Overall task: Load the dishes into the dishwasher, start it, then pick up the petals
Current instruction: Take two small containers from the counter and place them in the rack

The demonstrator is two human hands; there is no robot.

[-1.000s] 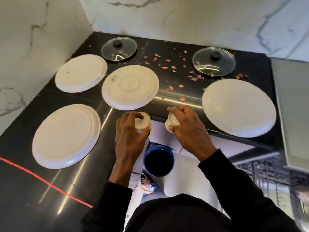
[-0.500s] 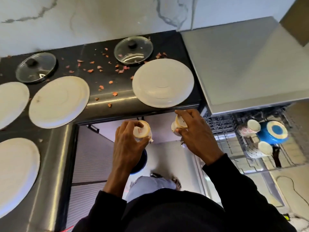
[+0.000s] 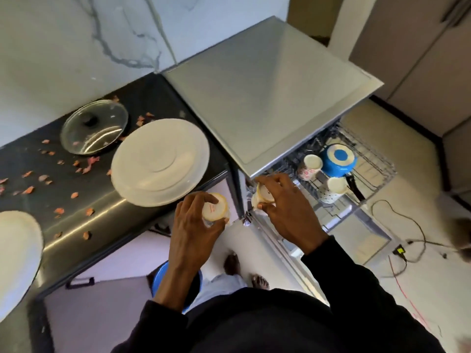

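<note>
My left hand (image 3: 193,225) grips a cream cup (image 3: 216,208) bottom up, in front of the black counter's (image 3: 76,207) edge. A second cream cup (image 3: 263,197) is held in my right hand (image 3: 288,210), at the near left corner of the pulled-out dishwasher rack (image 3: 367,159). Two upturned cups (image 3: 309,166) (image 3: 334,189) and a blue pan (image 3: 337,156) sit in that rack. An upturned white plate (image 3: 160,161) lies on the counter's right end, another plate (image 3: 15,256) at the left edge. Pink petals (image 3: 76,194) are scattered over the counter.
A glass lid (image 3: 94,126) rests behind the plate. The dishwasher's grey top (image 3: 267,90) stands right of the counter. A blue bucket (image 3: 163,273) is on the floor under my left arm. Cables (image 3: 413,240) run over the floor at right.
My view has swung right, from the counter to the dishwasher. Both hands carried their cups rightward; the right hand now reaches the rack's corner.
</note>
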